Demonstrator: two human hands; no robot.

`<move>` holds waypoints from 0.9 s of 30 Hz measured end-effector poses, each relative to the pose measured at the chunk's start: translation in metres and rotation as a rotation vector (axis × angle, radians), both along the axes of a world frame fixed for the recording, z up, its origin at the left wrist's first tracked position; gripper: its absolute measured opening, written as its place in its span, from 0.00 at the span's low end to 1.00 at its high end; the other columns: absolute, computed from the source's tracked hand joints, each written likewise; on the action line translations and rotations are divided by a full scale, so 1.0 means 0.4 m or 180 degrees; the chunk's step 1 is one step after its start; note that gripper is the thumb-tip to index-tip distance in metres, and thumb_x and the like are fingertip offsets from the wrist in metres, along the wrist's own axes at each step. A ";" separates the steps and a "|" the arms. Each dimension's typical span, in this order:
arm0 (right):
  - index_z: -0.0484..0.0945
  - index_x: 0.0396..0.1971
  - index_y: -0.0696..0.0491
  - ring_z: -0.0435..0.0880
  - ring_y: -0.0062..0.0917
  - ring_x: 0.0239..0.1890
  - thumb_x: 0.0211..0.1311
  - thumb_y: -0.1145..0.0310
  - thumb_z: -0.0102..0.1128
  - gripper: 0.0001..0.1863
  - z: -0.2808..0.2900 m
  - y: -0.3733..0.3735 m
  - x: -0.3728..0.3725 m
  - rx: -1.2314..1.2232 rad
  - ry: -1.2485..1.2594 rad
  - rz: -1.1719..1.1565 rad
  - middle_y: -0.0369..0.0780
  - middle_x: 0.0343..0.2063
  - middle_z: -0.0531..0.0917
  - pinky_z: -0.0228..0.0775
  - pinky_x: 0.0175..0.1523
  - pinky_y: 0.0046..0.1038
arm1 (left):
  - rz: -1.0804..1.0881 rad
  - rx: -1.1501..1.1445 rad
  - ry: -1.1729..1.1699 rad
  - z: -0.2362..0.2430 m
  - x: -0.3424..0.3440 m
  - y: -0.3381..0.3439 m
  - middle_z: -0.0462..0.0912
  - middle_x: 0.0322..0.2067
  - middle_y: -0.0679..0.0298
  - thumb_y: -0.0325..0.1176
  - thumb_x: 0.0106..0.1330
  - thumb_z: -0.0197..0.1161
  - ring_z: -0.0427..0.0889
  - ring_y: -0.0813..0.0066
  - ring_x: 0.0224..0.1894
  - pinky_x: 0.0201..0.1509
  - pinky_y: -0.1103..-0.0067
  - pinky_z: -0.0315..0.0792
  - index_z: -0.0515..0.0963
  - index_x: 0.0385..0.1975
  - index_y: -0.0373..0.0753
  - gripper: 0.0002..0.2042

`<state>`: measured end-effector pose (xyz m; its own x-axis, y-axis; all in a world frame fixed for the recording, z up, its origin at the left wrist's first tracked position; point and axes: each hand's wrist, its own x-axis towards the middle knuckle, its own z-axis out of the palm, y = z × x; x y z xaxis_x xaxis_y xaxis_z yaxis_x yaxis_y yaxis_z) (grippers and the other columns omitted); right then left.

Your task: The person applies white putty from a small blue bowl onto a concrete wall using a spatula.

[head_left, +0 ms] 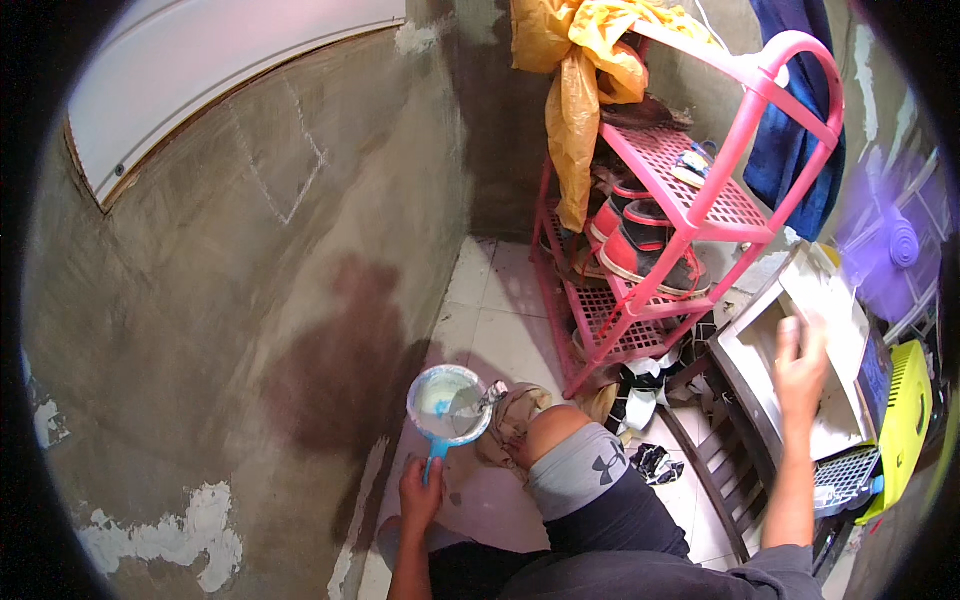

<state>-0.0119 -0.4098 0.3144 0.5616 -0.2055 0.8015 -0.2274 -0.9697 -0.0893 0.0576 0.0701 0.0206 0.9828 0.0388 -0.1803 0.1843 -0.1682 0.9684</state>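
Note:
My left hand (419, 493) is closed round the blue handle of a dipper (437, 447). The dipper's round bowl has a smeared, whitish rim, and pale paste with a blue patch shows inside. A tool with a metal blade (466, 408) leans in the bowl at its right side, its far end over a rumpled brown cloth (522, 412) by my bent knee. Raised on the right, my right hand (802, 370) appears open and holds nothing visible; its fingertips are slightly blurred. It is in front of an open white box (838, 425).
A pink shoe rack (690, 225) holds red and black shoes (650, 250) and a yellow-orange plastic bag (575, 130). On the right are a purple fan (900, 245), a lime-green plastic piece (905, 420) and a dark slatted bench (705, 455). A patched grey wall (230, 330) borders the left.

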 end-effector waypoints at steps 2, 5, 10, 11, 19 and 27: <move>0.77 0.48 0.57 0.76 0.36 0.50 0.64 0.60 0.58 0.18 -0.068 0.187 0.082 0.0679 0.0856 0.1262 0.45 0.45 0.78 0.66 0.58 0.36 | -0.0040 0.0074 -0.0027 0.019 0.019 -0.001 0.71 0.14 0.67 0.43 0.69 0.59 0.69 0.82 0.14 0.18 0.80 0.63 0.72 0.27 0.37 0.16; 0.70 0.58 0.56 0.74 0.41 0.53 0.64 0.58 0.58 0.26 -0.156 0.398 0.240 0.0953 0.1534 0.2250 0.49 0.51 0.72 0.66 0.59 0.37 | -0.0059 0.0067 -0.0087 0.056 0.060 -0.019 0.72 0.15 0.67 0.43 0.69 0.60 0.71 0.82 0.17 0.21 0.79 0.64 0.72 0.26 0.36 0.16; 0.66 0.57 0.60 0.78 0.51 0.46 0.66 0.53 0.56 0.29 -0.238 0.535 0.412 0.1130 0.2566 0.2120 0.57 0.46 0.75 0.71 0.51 0.43 | -0.0058 0.0067 0.0034 0.112 0.116 -0.040 0.73 0.16 0.67 0.43 0.69 0.60 0.72 0.80 0.19 0.23 0.78 0.66 0.73 0.26 0.36 0.16; 0.68 0.54 0.61 0.79 0.52 0.44 0.65 0.52 0.56 0.29 -0.253 0.544 0.439 0.1021 0.2664 0.2165 0.57 0.43 0.77 0.71 0.49 0.44 | -0.0059 0.0219 -0.0192 0.117 0.128 -0.039 0.74 0.16 0.66 0.44 0.68 0.60 0.72 0.80 0.19 0.24 0.77 0.66 0.73 0.27 0.36 0.16; 0.72 0.43 0.63 0.81 0.54 0.36 0.62 0.53 0.59 0.25 -0.345 0.559 0.628 0.1188 0.3082 0.2652 0.56 0.28 0.81 0.72 0.45 0.48 | 0.0021 0.0625 -0.0062 0.096 0.251 -0.037 0.78 0.19 0.58 0.45 0.67 0.62 0.77 0.72 0.21 0.26 0.73 0.69 0.75 0.29 0.34 0.17; 0.79 0.35 0.56 0.83 0.48 0.30 0.61 0.60 0.60 0.14 -0.430 0.533 0.793 0.1952 0.2794 0.2631 0.52 0.24 0.82 0.74 0.38 0.44 | -0.0008 0.0903 -0.0154 0.066 0.459 -0.078 0.79 0.21 0.56 0.44 0.67 0.61 0.78 0.69 0.22 0.29 0.71 0.71 0.76 0.32 0.34 0.16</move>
<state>0.3051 -0.1965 0.1425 0.9689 0.2466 0.0192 0.1931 -0.7060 -0.6814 0.2412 0.0388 0.0468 0.9902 0.0784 -0.1155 0.1382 -0.4342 0.8902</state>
